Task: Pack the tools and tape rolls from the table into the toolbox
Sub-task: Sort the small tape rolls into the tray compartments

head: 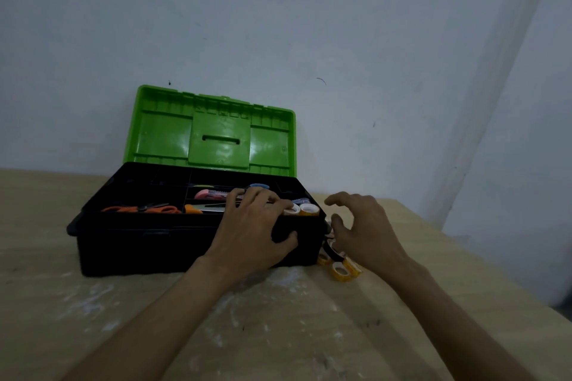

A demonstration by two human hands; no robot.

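The black toolbox [139,241] stands on the table with its green lid [213,130] raised. Its tray holds orange scissors [142,209], a pink utility knife [210,194] and two tape rolls [305,210] at the right end. My left hand [257,232] grips the toolbox's front rim near its right end, fingers over the tray edge and thumb on the front wall. My right hand [362,226] hovers with loosely curled fingers just right of the box and holds nothing. Under it, several yellow tape rolls [342,271] and a black one [332,252] lie on the table.
The wooden table [278,318] carries whitish smears in front of the box. A pale wall rises directly behind the toolbox. The table's right edge runs diagonally at the far right, with the floor below it.
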